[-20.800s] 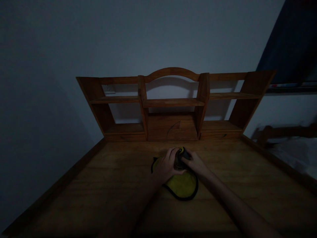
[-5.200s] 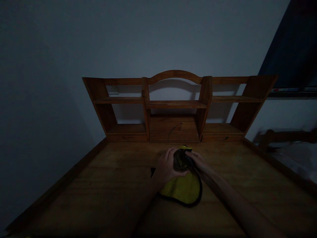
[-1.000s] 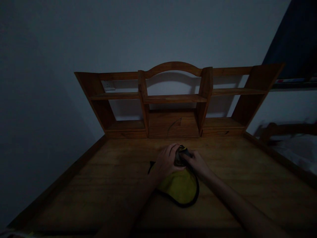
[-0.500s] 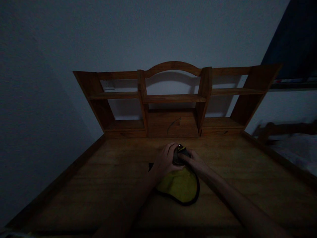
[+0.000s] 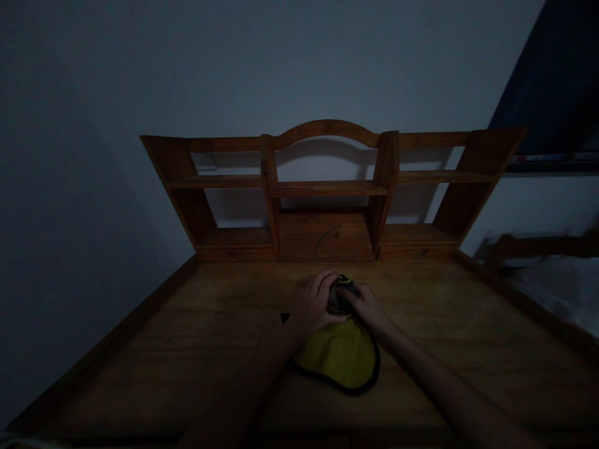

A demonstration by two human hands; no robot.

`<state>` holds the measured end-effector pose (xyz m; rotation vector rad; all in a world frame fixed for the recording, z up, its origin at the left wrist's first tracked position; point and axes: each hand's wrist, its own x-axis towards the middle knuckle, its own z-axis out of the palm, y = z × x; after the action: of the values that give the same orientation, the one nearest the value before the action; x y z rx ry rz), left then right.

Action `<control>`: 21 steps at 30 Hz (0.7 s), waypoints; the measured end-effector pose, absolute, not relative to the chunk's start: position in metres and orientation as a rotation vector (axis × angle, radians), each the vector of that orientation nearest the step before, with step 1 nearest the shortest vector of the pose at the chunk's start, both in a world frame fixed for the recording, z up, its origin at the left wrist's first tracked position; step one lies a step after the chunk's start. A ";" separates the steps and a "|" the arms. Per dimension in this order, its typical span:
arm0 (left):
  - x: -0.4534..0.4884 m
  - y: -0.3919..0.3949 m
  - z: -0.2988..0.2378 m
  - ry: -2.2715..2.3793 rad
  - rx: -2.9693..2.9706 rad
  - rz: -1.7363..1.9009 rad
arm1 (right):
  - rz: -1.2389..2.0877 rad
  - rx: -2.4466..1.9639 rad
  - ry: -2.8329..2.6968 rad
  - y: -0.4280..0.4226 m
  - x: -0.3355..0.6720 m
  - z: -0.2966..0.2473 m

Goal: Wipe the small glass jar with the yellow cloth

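Observation:
A dark, shiny, rounded object, perhaps a glass or small jar, is gripped from the left by my left hand, fingers curled around it. From the right, my right hand closes on a bunched part of a yellow cloth with black edging and presses it against the object's top, thumb foremost. A bit of yellow shows there beneath a dark edge. The rest of the yellow cloth spreads over the desk below my hands, with one dark corner sticking out left of my left wrist. Dim light hides the exact finger contacts.
The wooden desk has raised side edges. At its back stands a wooden shelf unit with open compartments and low drawers, against a pale wall. A wall socket shows behind its left side. A bed is at the right.
The right hand and the bunched cloth have shifted slightly against the dark object. The view has tilted a little; the left hand keeps its hold.

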<state>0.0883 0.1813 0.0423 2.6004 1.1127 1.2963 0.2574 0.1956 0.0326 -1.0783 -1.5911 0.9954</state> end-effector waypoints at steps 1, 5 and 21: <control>0.088 0.181 0.042 1.109 2.596 1.297 | 0.990 -1.071 -1.594 0.195 0.257 0.032; 0.088 0.181 0.042 1.089 2.606 1.286 | 1.002 -1.046 -1.609 0.194 0.257 0.034; 0.091 0.183 0.044 0.959 2.461 1.212 | 0.780 -1.190 -1.689 0.200 0.263 0.030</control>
<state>0.0913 0.1828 0.0441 2.4606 0.9591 1.2116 0.2634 0.2002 0.0300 -1.1900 -1.6892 0.7802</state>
